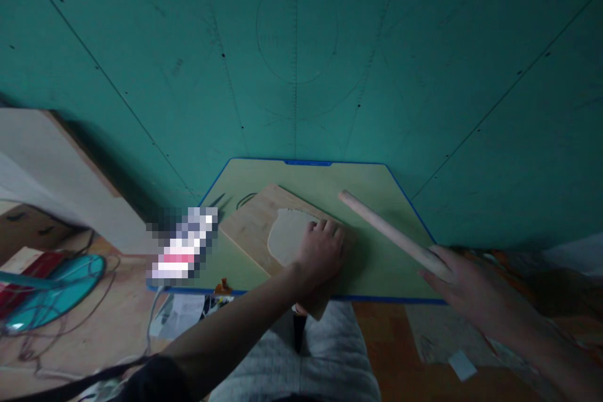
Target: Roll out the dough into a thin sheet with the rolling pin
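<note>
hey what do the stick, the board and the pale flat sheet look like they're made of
Stick: probably wood, matte, from its pale, shineless surface.
Board: likely wood or bamboo, smooth, from its tan, faintly streaked face.
Sheet: dough or clay, I can't tell which; smooth, matte, with an irregular outline.

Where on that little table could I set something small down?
Two patches look bare: the far right, between the rolling pin and the table's blue rim, and the near right, between the wooden board and the right hand. The middle is crowded with the board, dough and left hand; the left holds a blurred object.
</note>
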Action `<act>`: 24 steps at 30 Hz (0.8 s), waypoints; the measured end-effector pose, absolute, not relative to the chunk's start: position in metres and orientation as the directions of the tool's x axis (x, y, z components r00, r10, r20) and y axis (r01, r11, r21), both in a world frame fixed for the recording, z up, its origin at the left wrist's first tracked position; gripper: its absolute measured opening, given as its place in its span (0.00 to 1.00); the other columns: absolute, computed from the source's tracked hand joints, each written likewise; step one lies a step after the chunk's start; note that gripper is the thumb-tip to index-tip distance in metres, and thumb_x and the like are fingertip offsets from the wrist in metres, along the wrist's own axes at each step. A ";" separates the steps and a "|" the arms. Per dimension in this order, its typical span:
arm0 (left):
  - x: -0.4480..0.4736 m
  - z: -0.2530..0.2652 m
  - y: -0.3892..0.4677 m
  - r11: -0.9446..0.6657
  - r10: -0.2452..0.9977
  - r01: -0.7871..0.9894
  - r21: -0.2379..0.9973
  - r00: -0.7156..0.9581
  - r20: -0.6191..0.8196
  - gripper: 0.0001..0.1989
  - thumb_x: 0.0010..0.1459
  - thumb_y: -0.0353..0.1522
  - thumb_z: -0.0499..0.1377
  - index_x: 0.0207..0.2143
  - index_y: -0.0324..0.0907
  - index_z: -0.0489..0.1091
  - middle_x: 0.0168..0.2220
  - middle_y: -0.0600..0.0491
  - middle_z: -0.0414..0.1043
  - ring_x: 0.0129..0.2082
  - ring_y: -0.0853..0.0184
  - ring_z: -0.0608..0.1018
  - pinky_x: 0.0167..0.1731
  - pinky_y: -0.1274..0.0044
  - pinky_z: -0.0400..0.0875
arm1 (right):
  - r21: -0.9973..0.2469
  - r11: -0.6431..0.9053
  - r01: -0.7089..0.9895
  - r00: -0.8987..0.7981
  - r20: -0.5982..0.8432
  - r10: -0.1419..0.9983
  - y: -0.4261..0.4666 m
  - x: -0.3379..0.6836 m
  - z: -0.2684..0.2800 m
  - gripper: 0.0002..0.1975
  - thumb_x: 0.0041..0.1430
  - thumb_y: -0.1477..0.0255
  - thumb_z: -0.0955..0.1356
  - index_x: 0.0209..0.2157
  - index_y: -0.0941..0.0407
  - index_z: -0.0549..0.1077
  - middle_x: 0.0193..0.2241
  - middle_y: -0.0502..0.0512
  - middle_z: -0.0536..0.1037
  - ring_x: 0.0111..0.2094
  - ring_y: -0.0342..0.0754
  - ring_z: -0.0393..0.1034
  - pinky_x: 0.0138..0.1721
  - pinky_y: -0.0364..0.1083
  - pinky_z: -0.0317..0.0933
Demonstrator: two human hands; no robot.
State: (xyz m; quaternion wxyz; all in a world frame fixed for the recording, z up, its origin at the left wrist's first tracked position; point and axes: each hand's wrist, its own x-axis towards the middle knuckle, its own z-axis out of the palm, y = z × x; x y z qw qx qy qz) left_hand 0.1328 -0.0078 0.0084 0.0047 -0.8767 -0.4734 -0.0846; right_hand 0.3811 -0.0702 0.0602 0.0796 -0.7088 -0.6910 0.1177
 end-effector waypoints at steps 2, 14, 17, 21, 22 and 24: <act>0.130 0.008 -0.011 -0.579 0.808 0.813 0.058 0.564 0.168 0.14 0.66 0.37 0.49 0.43 0.38 0.69 0.42 0.43 0.70 0.44 0.54 0.72 0.41 0.64 0.67 | -0.278 -0.030 0.960 0.014 -0.060 0.998 -0.069 0.378 0.064 0.06 0.56 0.68 0.64 0.26 0.50 0.64 0.18 0.49 0.71 0.20 0.47 0.66 0.22 0.44 0.46; 0.060 0.016 -0.042 -0.840 0.543 0.528 0.127 0.816 0.197 0.07 0.66 0.29 0.52 0.40 0.40 0.69 0.44 0.48 0.74 0.48 0.63 0.75 0.50 0.69 0.68 | -0.271 -0.009 0.962 -0.014 -0.086 0.996 -0.060 0.362 0.075 0.07 0.56 0.69 0.64 0.24 0.51 0.62 0.16 0.48 0.69 0.18 0.46 0.64 0.22 0.44 0.45; 0.027 0.018 -0.053 -0.821 0.571 0.538 0.193 0.787 0.233 0.09 0.66 0.29 0.51 0.44 0.42 0.70 0.50 0.48 0.73 0.55 0.63 0.72 0.56 0.67 0.65 | -0.275 0.025 0.961 -0.047 -0.073 0.996 -0.051 0.355 0.070 0.07 0.56 0.69 0.65 0.25 0.51 0.63 0.16 0.47 0.68 0.18 0.45 0.62 0.21 0.44 0.44; -0.017 0.008 -0.070 -0.715 0.699 0.663 0.225 0.661 0.274 0.17 0.59 0.24 0.54 0.49 0.44 0.69 0.57 0.47 0.69 0.61 0.60 0.66 0.58 0.63 0.65 | -0.345 0.091 0.934 -0.120 -0.062 0.991 -0.030 0.331 0.063 0.05 0.55 0.72 0.65 0.26 0.53 0.64 0.19 0.48 0.70 0.20 0.43 0.62 0.22 0.43 0.45; -0.027 0.004 -0.073 -0.692 0.719 0.692 0.207 0.633 0.286 0.21 0.57 0.22 0.54 0.52 0.43 0.67 0.58 0.46 0.67 0.61 0.58 0.65 0.58 0.61 0.65 | -0.378 0.101 0.920 -0.135 -0.066 0.989 -0.023 0.322 0.061 0.04 0.54 0.74 0.65 0.27 0.53 0.64 0.21 0.49 0.71 0.22 0.43 0.63 0.23 0.42 0.46; -0.042 -0.004 -0.077 -0.661 0.739 0.732 0.167 0.595 0.316 0.24 0.56 0.21 0.53 0.55 0.42 0.65 0.59 0.43 0.66 0.61 0.56 0.65 0.57 0.58 0.65 | -0.465 0.151 0.872 -0.192 -0.041 0.981 -0.005 0.298 0.057 0.04 0.55 0.74 0.66 0.28 0.54 0.64 0.26 0.51 0.74 0.27 0.45 0.66 0.25 0.42 0.50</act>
